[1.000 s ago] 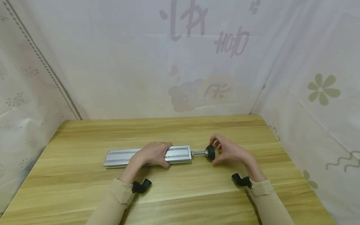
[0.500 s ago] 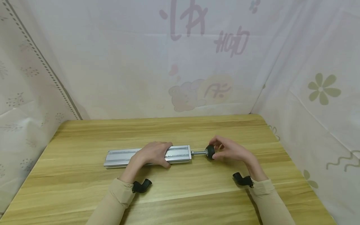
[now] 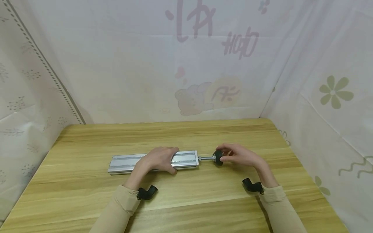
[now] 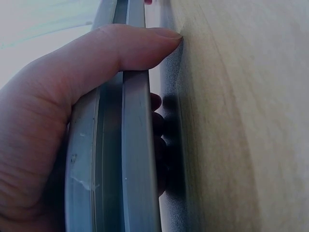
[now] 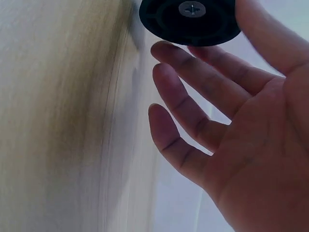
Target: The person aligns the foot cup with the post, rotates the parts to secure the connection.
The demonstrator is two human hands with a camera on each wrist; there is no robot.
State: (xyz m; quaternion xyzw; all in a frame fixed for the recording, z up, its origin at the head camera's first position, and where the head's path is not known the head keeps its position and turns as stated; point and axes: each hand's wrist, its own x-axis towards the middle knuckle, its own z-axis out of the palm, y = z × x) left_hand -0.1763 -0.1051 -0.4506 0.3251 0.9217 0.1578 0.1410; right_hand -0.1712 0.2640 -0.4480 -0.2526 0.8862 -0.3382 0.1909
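A silver aluminium profile (image 3: 185, 159) lies lengthwise on the wooden table. My left hand (image 3: 158, 159) grips it near the middle from above; in the left wrist view the thumb (image 4: 145, 46) crosses its near side, and fingertips show beyond it. From the profile's right end a threaded rod with nuts (image 3: 207, 158) sticks out, ending in a black levelling foot (image 3: 218, 158). My right hand (image 3: 240, 156) pinches this foot between thumb and forefinger. In the right wrist view a cross-head screw (image 5: 192, 8) sits in the foot's underside, and the other fingers (image 5: 166, 128) are held loosely bent below.
The wood-grain table (image 3: 186, 207) has a back edge against a pale printed cloth (image 3: 131, 71). More cloth hangs at the left and right sides. A black wrist mount (image 3: 147, 193) sits at the left cuff, another black mount (image 3: 252, 186) at the right.
My right thumb has moved up from the foot's lower edge onto its right side, and the right hand has shifted slightly down and right. The left hand and profile have stayed almost still.
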